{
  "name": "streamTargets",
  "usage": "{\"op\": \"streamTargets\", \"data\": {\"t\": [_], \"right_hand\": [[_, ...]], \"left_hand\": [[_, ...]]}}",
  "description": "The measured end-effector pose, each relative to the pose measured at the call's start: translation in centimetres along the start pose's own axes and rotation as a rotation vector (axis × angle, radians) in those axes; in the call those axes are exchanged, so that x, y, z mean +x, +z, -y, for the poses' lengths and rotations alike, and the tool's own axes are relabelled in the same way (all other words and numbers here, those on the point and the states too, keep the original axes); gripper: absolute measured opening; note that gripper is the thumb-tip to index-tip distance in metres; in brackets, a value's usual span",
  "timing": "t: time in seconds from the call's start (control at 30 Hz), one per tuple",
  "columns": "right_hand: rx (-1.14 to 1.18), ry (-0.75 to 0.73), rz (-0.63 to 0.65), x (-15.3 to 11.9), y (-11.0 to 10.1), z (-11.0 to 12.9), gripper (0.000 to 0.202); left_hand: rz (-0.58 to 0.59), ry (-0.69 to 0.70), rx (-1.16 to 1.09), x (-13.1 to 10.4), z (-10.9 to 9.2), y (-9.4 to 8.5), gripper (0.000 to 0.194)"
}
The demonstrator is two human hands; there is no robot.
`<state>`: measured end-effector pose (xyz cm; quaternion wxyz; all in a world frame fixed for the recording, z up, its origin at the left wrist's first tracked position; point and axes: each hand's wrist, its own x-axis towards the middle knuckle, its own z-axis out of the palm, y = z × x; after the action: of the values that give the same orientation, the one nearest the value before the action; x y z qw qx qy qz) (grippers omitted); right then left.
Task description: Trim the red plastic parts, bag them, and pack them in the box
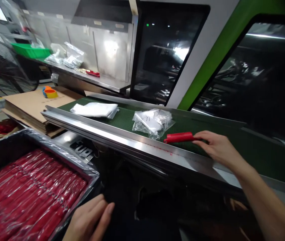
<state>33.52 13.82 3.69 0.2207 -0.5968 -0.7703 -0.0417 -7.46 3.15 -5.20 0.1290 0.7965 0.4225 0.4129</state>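
Observation:
My right hand [214,145] pinches the right end of a red handle-shaped plastic part [179,137] between thumb and fingers. The part lies nearly level, just over or on the green conveyor belt [124,124] near its front rail; whether it touches the belt I cannot tell. Left of it on the belt lies a clear plastic bag [154,120] with a marked white piece inside. My left hand [89,219] hangs low with fingers curled and nothing visible in it. It is beside a dark crate [92,170] lined with clear film, which holds rows of similar red parts [34,190].
Folded white bags [94,109] lie farther left on the belt. Stacked cardboard [31,102] bears a tape roll [50,92]. Behind is a metal shelf [107,83] with bags and a red piece. The conveyor's metal rail [122,135] runs across, before a dark-windowed machine [207,70].

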Motion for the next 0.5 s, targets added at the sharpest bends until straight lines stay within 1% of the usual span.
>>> {"op": "streamTargets", "data": {"t": [0.03, 0.1, 0.13, 0.17, 0.2, 0.27, 0.33, 0.4, 0.5], "right_hand": [[0.014, -0.01, -0.108, -0.8, -0.4, 1.1, 0.021], [0.025, -0.034, -0.303, -2.7, -1.2, 3.8, 0.016], [0.025, -0.046, -0.371, -3.8, -1.6, 5.2, 0.012], [0.024, -0.061, -0.414, -4.9, -1.9, 6.6, 0.01], [0.024, -0.084, -0.426, -6.0, -2.1, 8.0, 0.01], [0.047, -0.171, -0.368, -7.9, -2.4, 10.2, 0.015], [0.112, -0.273, -0.263, -9.2, -2.4, 11.7, 0.022], [0.193, -0.332, -0.195, -9.9, -2.2, 12.6, 0.025], [0.242, -0.325, -0.153, -10.3, -1.4, 12.9, 0.028]], "left_hand": [[0.016, -0.009, -0.066, 0.9, -0.7, 0.5, 0.031], [0.041, -0.066, -0.206, 2.5, -2.0, 1.6, 0.018], [0.042, -0.125, -0.28, 3.2, -2.6, 2.0, 0.011], [0.024, -0.199, -0.359, 3.8, -3.3, 2.4, 0.012], [-0.003, -0.279, -0.445, 4.2, -3.9, 2.7, 0.02], [-0.061, -0.407, -0.602, 4.8, -5.0, 3.2, 0.032], [-0.084, -0.447, -0.688, 4.7, -5.9, 3.2, 0.032], [-0.089, -0.446, -0.688, 4.2, -6.4, 3.0, 0.026], [-0.082, -0.465, -0.642, 3.1, -6.5, 2.4, 0.025]]}}
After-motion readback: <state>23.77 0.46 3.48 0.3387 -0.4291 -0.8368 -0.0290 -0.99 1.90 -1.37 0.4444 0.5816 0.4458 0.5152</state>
